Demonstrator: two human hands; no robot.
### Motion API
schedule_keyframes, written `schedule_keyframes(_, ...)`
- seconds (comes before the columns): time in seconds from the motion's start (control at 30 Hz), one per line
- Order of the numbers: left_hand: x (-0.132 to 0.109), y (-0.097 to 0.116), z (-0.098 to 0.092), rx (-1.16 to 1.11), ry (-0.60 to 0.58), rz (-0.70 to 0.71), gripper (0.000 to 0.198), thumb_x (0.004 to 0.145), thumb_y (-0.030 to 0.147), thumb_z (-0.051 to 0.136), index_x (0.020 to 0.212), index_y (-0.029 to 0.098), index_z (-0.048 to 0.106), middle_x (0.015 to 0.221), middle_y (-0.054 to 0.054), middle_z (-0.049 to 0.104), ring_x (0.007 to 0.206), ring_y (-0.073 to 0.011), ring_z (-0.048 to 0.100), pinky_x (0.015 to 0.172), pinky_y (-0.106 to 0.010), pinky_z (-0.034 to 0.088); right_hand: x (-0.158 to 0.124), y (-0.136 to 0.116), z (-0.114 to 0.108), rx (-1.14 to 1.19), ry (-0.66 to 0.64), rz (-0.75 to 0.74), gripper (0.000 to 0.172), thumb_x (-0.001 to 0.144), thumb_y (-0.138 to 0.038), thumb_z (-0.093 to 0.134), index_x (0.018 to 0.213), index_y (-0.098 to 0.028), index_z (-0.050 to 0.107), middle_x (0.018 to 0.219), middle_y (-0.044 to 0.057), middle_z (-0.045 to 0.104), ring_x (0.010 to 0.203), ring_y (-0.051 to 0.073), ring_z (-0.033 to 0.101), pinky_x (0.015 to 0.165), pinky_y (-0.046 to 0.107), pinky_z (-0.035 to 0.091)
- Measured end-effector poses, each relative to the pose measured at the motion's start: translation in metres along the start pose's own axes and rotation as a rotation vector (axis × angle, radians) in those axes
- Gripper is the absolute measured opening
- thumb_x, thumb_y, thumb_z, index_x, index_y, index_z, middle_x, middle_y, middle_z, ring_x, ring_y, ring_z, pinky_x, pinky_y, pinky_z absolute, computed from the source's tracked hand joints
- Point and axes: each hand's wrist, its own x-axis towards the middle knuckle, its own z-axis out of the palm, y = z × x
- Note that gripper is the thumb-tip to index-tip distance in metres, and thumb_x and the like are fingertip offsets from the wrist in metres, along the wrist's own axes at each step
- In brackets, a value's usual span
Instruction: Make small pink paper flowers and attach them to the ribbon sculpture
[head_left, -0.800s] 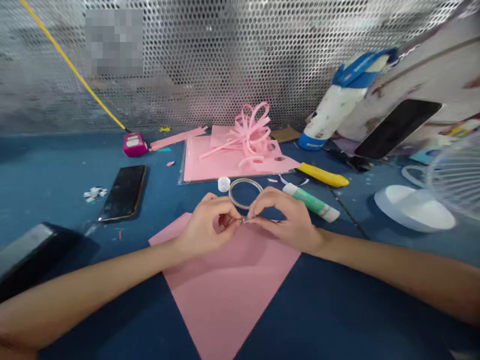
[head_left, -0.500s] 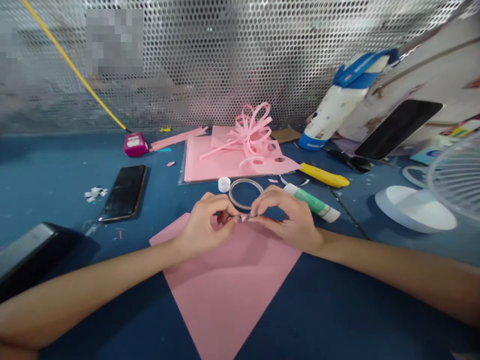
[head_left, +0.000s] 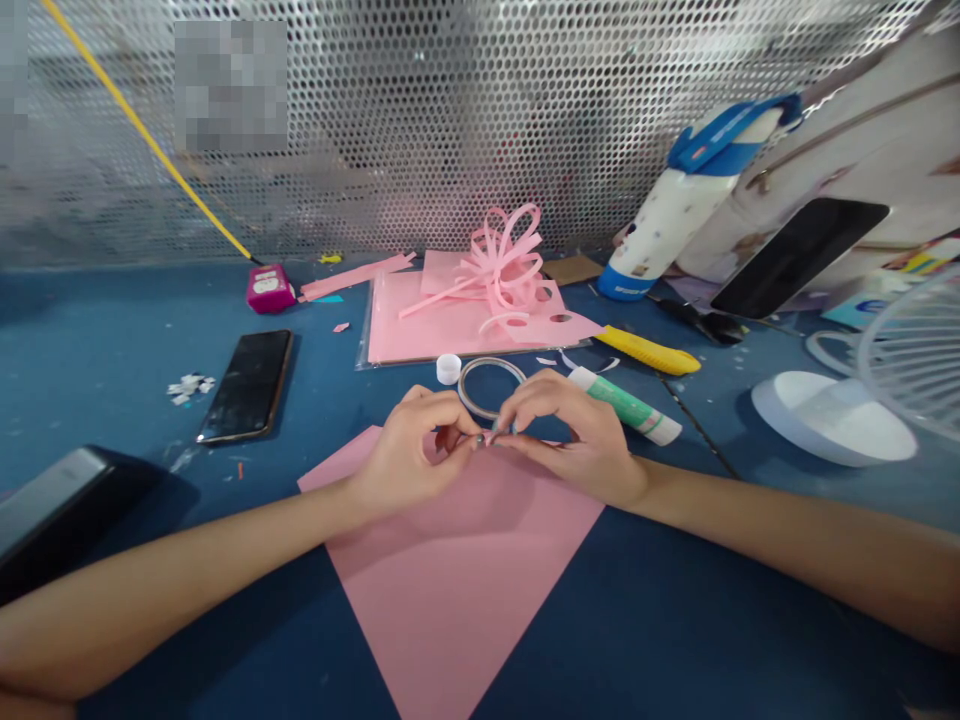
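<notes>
A large pink sheet of paper lies on the blue table with one corner pointing towards me. At its far edge, my left hand pinches a bit of pink paper between thumb and finger. My right hand pinches the same spot, its fingertips almost touching the left ones. The fingers mostly hide the held part, so I cannot tell whether it is the sheet's edge or a small separate piece. Just beyond the fingertips lies a roll of tape. A green and white glue stick rests beside my right hand, and its white cap stands near the tape.
Behind are pink sheets bearing a looped pink paper-strip bow. A yellow cutter, bottle, propped phone and white fan stand right. Left lie another phone, a magenta box and a black object.
The fingers of my right hand have shifted slightly at the pinch, its index fingertip moving a little to the left. My left hand and the pink sheet stay in place.
</notes>
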Motion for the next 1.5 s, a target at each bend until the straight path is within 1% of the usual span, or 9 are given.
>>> schedule_keyframes(0.17, 0.0000, 0.0003, 0.0005, -0.004, 0.001, 0.009, 0.016, 0.087, 0.011, 0.062, 0.074, 0.020, 0.064, 0.063, 0.006, 0.059, 0.060, -0.0101, 0.052, 0.073, -0.032, 0.039, 0.0002, 0.0017, 0.0011, 0.011, -0.009, -0.013, 0.022, 0.087, -0.005, 0.073, 0.090, -0.021, 0.059, 0.085, 0.001, 0.073, 0.083, 0.016, 0.066, 0.080, 0.034, 0.056)
schedule_keyframes(0.4, -0.0009, -0.0007, 0.0009, -0.021, 0.000, -0.004, 0.015, 0.086, 0.011, 0.062, 0.074, 0.019, 0.064, 0.063, 0.007, 0.056, 0.062, -0.0099, 0.052, 0.075, -0.032, 0.039, 0.0015, 0.0002, 0.0005, 0.000, -0.011, -0.009, 0.024, 0.086, -0.004, 0.074, 0.090, -0.022, 0.058, 0.086, 0.001, 0.074, 0.084, 0.017, 0.066, 0.082, 0.035, 0.056)
schedule_keyframes(0.77, -0.0009, -0.0004, 0.0014, 0.008, 0.006, -0.017, 0.016, 0.087, 0.013, 0.064, 0.072, 0.020, 0.064, 0.062, 0.006, 0.057, 0.060, -0.0108, 0.052, 0.073, -0.033, 0.041, 0.0029, -0.0019, 0.0016, -0.025, -0.049, 0.016, 0.023, 0.089, -0.003, 0.068, 0.087, -0.023, 0.057, 0.082, -0.001, 0.073, 0.081, 0.016, 0.066, 0.077, 0.031, 0.055)
schedule_keyframes(0.87, -0.0002, -0.0002, 0.0010, 0.010, 0.038, -0.042, 0.017, 0.087, 0.014, 0.063, 0.071, 0.020, 0.063, 0.062, 0.006, 0.058, 0.060, -0.0111, 0.051, 0.073, -0.033, 0.041, 0.0042, -0.0033, 0.0002, -0.032, -0.057, -0.008, 0.021, 0.090, -0.003, 0.066, 0.087, -0.022, 0.057, 0.082, -0.001, 0.072, 0.079, 0.014, 0.066, 0.077, 0.030, 0.054)
schedule_keyframes(1.03, 0.0008, -0.0022, -0.0010, -0.031, 0.143, -0.114, 0.018, 0.086, 0.013, 0.060, 0.069, 0.020, 0.062, 0.061, 0.004, 0.057, 0.061, -0.0125, 0.052, 0.069, -0.032, 0.041, 0.0048, -0.0027, -0.0021, -0.022, -0.076, -0.058, 0.017, 0.095, -0.006, 0.062, 0.090, -0.021, 0.058, 0.083, -0.001, 0.071, 0.078, 0.013, 0.067, 0.080, 0.031, 0.053)
schedule_keyframes(1.1, 0.0011, -0.0028, -0.0022, -0.056, 0.171, -0.108, 0.019, 0.087, 0.013, 0.060, 0.069, 0.020, 0.062, 0.061, 0.004, 0.057, 0.061, -0.0125, 0.052, 0.068, -0.031, 0.041, 0.0046, -0.0013, -0.0028, -0.013, -0.080, -0.042, 0.015, 0.095, -0.006, 0.061, 0.091, -0.021, 0.059, 0.084, 0.000, 0.071, 0.080, 0.013, 0.066, 0.081, 0.031, 0.053)
schedule_keyframes(1.2, 0.0014, -0.0034, -0.0035, -0.070, 0.212, -0.121, 0.019, 0.088, 0.014, 0.061, 0.070, 0.020, 0.063, 0.063, 0.004, 0.058, 0.062, -0.0122, 0.052, 0.068, -0.031, 0.040, 0.0049, 0.0008, -0.0043, 0.013, -0.063, 0.028, 0.015, 0.095, -0.007, 0.062, 0.090, -0.021, 0.060, 0.084, 0.000, 0.069, 0.081, 0.014, 0.064, 0.077, 0.029, 0.053)
schedule_keyframes(1.4, 0.0017, -0.0049, -0.0041, -0.097, 0.233, -0.170, 0.019, 0.089, 0.014, 0.059, 0.071, 0.020, 0.059, 0.062, 0.004, 0.052, 0.062, -0.0122, 0.051, 0.066, -0.030, 0.040, 0.0069, 0.0015, -0.0070, 0.054, -0.067, 0.068, 0.014, 0.097, -0.008, 0.060, 0.091, -0.021, 0.060, 0.083, 0.001, 0.068, 0.081, 0.014, 0.064, 0.075, 0.028, 0.054)
schedule_keyframes(1.5, 0.0013, -0.0050, -0.0047, -0.103, 0.224, -0.186, 0.019, 0.090, 0.015, 0.059, 0.072, 0.020, 0.060, 0.063, 0.004, 0.052, 0.062, -0.0125, 0.050, 0.066, -0.031, 0.039, 0.0079, 0.0012, -0.0077, 0.084, -0.082, 0.060, 0.012, 0.100, -0.014, 0.059, 0.091, -0.021, 0.060, 0.082, 0.001, 0.069, 0.079, 0.014, 0.065, 0.075, 0.030, 0.054)
